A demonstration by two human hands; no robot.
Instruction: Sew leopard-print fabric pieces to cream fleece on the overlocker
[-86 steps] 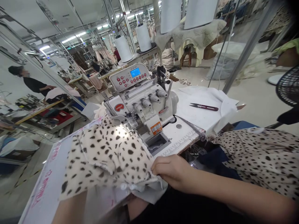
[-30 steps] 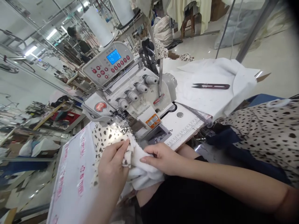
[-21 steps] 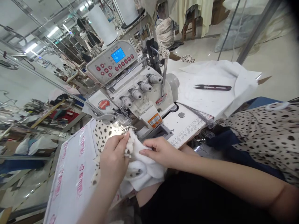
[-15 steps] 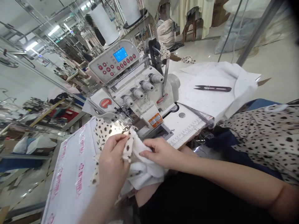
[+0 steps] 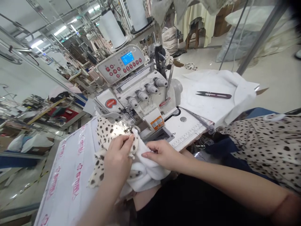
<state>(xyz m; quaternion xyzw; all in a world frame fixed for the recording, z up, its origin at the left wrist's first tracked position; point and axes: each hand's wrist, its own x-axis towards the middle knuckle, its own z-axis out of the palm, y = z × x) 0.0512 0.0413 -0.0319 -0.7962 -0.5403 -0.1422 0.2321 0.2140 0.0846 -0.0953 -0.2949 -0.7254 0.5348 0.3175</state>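
Both my hands are at the front of an overlock sewing machine (image 5: 138, 97). A cream fabric piece with black spots and a white fleecy underside (image 5: 145, 171) lies bunched just below its presser foot (image 5: 127, 121). My left hand (image 5: 117, 160) pinches a spotted edge of it between thumb and fingers. My right hand (image 5: 160, 153) grips the white fold beside that edge, fingertips pointing left. Part of the fabric is hidden under my left hand, and the needle area is too small to make out.
Red-handled thread snips (image 5: 213, 94) lie on white cloth (image 5: 207, 106) right of the machine. A ruler strip (image 5: 188, 133) marks the machine table. Spotted garments (image 5: 263, 147) are piled at right, and a pink-printed white sheet (image 5: 68, 169) covers the left table.
Earlier my right hand alone rested on the flat spotted fabric. Now both hands hold it gathered, with the white side showing, and the view has turned slightly.
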